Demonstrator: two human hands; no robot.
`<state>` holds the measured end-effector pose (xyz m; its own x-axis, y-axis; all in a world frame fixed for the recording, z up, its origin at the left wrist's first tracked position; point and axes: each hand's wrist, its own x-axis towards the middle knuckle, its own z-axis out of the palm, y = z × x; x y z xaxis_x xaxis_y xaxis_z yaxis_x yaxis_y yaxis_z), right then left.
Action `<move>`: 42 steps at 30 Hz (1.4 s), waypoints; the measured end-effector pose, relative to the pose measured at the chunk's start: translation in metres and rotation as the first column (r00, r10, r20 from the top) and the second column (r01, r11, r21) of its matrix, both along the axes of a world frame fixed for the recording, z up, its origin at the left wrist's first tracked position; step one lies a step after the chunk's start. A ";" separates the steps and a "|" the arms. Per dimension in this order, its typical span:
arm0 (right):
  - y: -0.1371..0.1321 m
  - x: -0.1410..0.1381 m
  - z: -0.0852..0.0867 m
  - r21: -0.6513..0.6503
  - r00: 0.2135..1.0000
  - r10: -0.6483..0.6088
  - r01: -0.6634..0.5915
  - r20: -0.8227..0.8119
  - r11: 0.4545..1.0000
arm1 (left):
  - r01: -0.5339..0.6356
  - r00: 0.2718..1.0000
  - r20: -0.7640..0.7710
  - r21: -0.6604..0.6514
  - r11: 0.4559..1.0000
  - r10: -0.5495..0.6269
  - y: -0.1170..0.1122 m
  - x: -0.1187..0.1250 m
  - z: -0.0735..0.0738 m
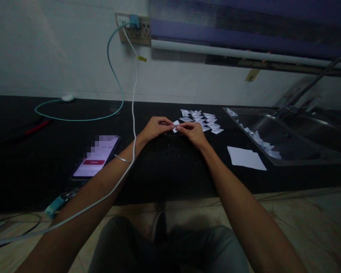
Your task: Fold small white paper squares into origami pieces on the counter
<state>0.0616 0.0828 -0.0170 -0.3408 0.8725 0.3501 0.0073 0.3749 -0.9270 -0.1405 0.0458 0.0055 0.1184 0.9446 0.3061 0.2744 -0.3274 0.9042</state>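
Observation:
Between my two hands, just above the black countertop (165, 163), is a small folded piece of white paper (175, 123). My left hand (158, 127) pinches its left side with thumb and finger. On the other side, my right hand (192, 132) pinches it too, fingers closed. The fine folds are too small to make out. Just behind my right hand lie several folded paper boats (199, 118) in rough rows. A stack of flat white paper sheets (246, 158) rests to the right of my right forearm.
More folded white papers (263, 142) line the left edge of the metal sink (290, 151). A lit phone (96, 157) and keys with a teal tag (55, 204) lie by my left forearm. A white cable (133, 113) hangs across that forearm from the wall socket (136, 32).

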 end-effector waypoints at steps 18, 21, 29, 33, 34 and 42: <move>0.001 -0.006 0.007 0.061 0.999 -0.033 0.031 0.021 0.998 | -0.039 0.997 0.065 0.063 0.997 0.035 0.009 0.001 -0.006; 0.001 -0.006 0.007 0.103 0.999 -0.020 0.017 0.031 0.995 | -0.054 0.997 0.052 0.107 0.993 0.048 0.008 0.001 -0.005; 0.003 -0.006 0.007 0.154 0.996 -0.079 0.073 0.030 0.985 | -0.029 1.000 0.011 0.156 0.987 0.028 0.014 -0.002 -0.012; 0.005 -0.005 0.004 0.142 0.997 -0.077 0.073 0.023 0.987 | -0.021 0.999 0.051 0.107 0.994 0.016 0.013 0.000 -0.011; 0.006 -0.005 0.003 0.144 0.996 -0.082 0.077 0.026 0.987 | -0.016 0.998 0.062 0.081 0.997 0.011 0.013 0.001 -0.010; 0.005 -0.004 0.007 0.179 0.990 -0.135 0.123 0.051 0.976 | 0.163 0.986 -0.034 -0.041 0.986 -0.164 0.009 0.006 -0.005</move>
